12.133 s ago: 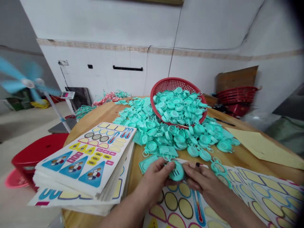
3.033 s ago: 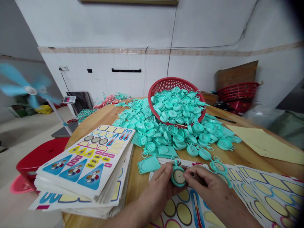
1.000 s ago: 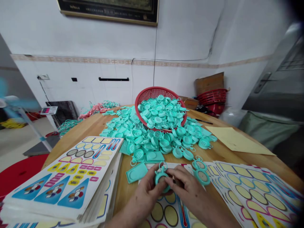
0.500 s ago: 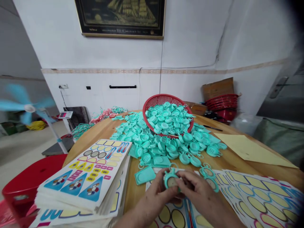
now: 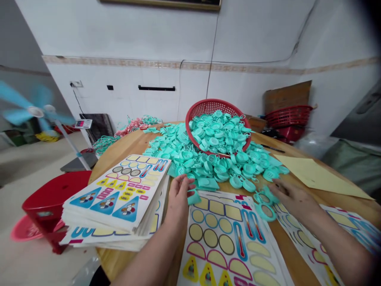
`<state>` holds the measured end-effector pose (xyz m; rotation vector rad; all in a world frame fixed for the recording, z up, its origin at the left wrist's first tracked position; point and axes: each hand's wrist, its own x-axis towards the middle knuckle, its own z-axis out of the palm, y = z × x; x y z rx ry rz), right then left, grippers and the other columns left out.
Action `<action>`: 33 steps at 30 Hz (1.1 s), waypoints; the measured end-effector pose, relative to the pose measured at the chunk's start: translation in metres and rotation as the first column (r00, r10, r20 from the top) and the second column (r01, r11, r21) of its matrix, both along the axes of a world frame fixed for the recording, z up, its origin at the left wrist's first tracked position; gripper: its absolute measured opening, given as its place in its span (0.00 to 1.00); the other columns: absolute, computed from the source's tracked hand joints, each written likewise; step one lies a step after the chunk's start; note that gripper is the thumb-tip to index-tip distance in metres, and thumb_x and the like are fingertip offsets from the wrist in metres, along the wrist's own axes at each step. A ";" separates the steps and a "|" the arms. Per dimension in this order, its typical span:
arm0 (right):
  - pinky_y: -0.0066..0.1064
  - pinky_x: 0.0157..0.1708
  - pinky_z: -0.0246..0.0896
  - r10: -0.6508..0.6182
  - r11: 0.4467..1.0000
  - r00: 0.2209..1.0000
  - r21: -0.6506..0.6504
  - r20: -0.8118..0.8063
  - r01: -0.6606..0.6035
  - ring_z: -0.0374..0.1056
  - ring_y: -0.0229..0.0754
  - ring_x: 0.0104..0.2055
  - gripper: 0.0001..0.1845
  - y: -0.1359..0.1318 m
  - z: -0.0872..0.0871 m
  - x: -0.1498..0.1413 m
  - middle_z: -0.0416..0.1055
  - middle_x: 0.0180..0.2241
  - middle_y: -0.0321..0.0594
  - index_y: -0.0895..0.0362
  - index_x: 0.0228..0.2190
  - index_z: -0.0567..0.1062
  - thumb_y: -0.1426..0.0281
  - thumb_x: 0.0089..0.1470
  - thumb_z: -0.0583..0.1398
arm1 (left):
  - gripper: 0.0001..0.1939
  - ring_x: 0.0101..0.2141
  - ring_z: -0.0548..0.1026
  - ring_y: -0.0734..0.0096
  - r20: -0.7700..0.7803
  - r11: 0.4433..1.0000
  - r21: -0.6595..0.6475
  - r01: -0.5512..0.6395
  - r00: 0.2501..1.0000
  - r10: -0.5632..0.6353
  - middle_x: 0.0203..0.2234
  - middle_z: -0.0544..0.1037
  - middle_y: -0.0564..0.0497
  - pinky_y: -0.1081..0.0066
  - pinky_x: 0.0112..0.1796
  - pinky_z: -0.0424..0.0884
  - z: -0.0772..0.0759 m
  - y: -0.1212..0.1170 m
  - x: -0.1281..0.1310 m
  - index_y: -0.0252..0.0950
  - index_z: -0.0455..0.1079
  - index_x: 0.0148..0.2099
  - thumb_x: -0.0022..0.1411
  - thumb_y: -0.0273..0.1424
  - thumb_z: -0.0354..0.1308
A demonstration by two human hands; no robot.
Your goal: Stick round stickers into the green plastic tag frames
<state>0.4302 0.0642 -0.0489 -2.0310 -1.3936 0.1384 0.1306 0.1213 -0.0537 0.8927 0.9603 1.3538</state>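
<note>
My left hand is at the near edge of a pile of teal plastic stopwatch-shaped pieces, its fingers loosely bent and apart. Beneath its fingertips lies a flat teal rectangular piece; whether they touch is unclear. On the right, my right hand is slightly blurred, fingers stretched out over a small group of teal stopwatch-shaped pieces with round beige faces. I see nothing held in it. Between my forearms lies a sticker sheet with beige ovals, half-rounds and thermometer shapes, several spots bare of stickers.
A tilted red basket full of teal pieces stands behind the pile. To the left is a thick stack of sticker sheets; more sheets lie on the right. Yellow paper, a red stool and a blue fan surround this.
My hands have parted: the left moved left to the pile's edge, the right moved right. The stopwatch-shaped piece held between them has left them. The view has tilted down.
</note>
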 end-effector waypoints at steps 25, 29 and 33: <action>0.29 0.28 0.51 0.504 0.861 0.859 -0.133 0.086 -0.492 0.62 0.41 0.30 0.09 0.052 -0.006 -0.189 0.65 0.31 0.39 0.56 0.25 0.71 0.71 0.55 0.53 | 0.14 0.35 0.73 0.70 0.073 0.965 0.111 -0.239 0.970 0.232 0.37 0.75 0.47 0.71 0.35 0.67 0.000 0.013 -0.015 0.36 0.64 0.45 0.60 0.37 0.53; 0.28 0.25 0.53 0.445 0.891 0.890 -0.045 -0.098 -0.451 0.57 0.39 0.25 0.20 0.044 0.013 -0.164 0.56 0.22 0.33 0.54 0.24 0.62 0.58 0.62 0.43 | 0.14 0.38 0.73 0.68 0.024 0.991 0.081 -0.107 0.994 0.106 0.37 0.75 0.46 0.70 0.37 0.67 0.003 0.008 -0.012 0.35 0.64 0.45 0.59 0.38 0.53; 0.27 0.21 0.49 0.404 0.888 0.745 0.032 -0.530 -0.459 0.48 0.35 0.20 0.20 0.030 0.022 -0.149 0.48 0.19 0.27 0.53 0.25 0.60 0.51 0.59 0.47 | 0.15 0.37 0.73 0.69 -0.052 0.999 0.008 0.051 0.997 -0.050 0.37 0.75 0.45 0.70 0.37 0.66 -0.001 0.007 -0.008 0.35 0.64 0.44 0.58 0.37 0.53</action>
